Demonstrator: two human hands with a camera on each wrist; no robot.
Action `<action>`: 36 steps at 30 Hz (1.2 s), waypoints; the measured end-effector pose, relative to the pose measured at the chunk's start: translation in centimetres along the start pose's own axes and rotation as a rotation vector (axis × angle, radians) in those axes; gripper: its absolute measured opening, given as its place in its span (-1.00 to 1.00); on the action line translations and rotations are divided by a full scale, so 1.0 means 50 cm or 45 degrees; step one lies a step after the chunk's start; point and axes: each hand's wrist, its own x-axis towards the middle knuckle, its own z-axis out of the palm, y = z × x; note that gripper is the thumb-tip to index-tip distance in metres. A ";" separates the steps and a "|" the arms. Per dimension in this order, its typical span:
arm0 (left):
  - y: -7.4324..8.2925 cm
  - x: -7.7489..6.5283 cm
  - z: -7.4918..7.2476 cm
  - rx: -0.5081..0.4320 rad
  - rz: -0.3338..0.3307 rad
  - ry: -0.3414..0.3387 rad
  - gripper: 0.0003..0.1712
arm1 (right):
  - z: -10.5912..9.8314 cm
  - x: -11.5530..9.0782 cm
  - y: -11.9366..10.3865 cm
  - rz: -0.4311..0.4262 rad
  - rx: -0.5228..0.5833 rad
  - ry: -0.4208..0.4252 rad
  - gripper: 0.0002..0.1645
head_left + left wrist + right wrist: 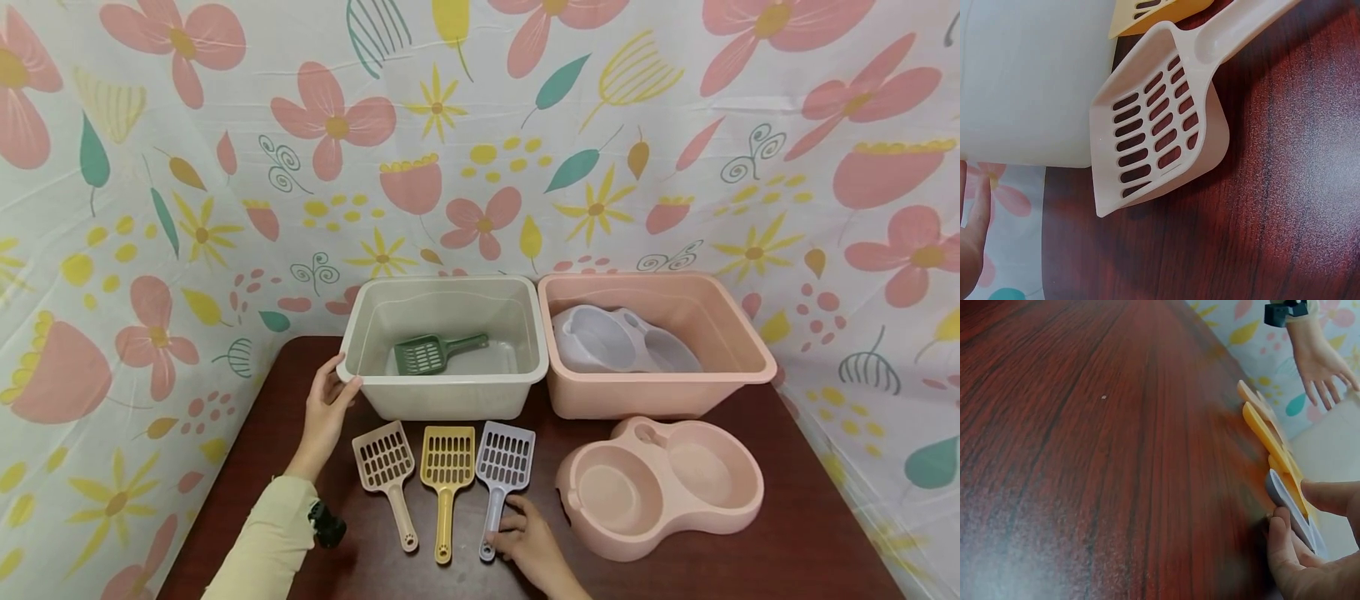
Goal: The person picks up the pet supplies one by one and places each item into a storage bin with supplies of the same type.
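My left hand (pixel 327 406) is at the front left corner of the grey litter box (pixel 442 398), fingers extended and fingertips right at its rim. My right hand (pixel 530 542) has its thumb and fingers around the handle of the lavender litter scoop (pixel 506 457), which lies on the table; the right wrist view shows the lavender handle (pixel 1288 503) between the digits. To its left lie a yellow litter scoop (pixel 447 458) and a beige litter scoop (pixel 384 458), slotted heads towards the box. A dark green litter scoop (pixel 420 356) lies inside the grey box.
A pink litter box (pixel 637 398) stands right of the grey one, with a lavender double bowl (pixel 600 337) inside. On the right of the dark wood table (pixel 810 533) sits a pink double bowl (pixel 660 483). Floral fabric (pixel 480 142) hangs behind and around the table.
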 end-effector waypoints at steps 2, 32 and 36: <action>0.013 -0.006 0.002 0.011 -0.003 -0.001 -0.33 | 0.001 0.001 -0.001 0.014 -0.007 -0.006 -0.08; -0.033 0.012 -0.007 0.027 -0.024 0.007 -0.33 | 0.002 -0.027 -0.010 -0.070 0.023 -0.029 -0.10; -0.037 0.013 -0.009 0.031 -0.005 0.006 -0.33 | -0.006 -0.033 -0.018 -0.068 -0.047 -0.037 -0.10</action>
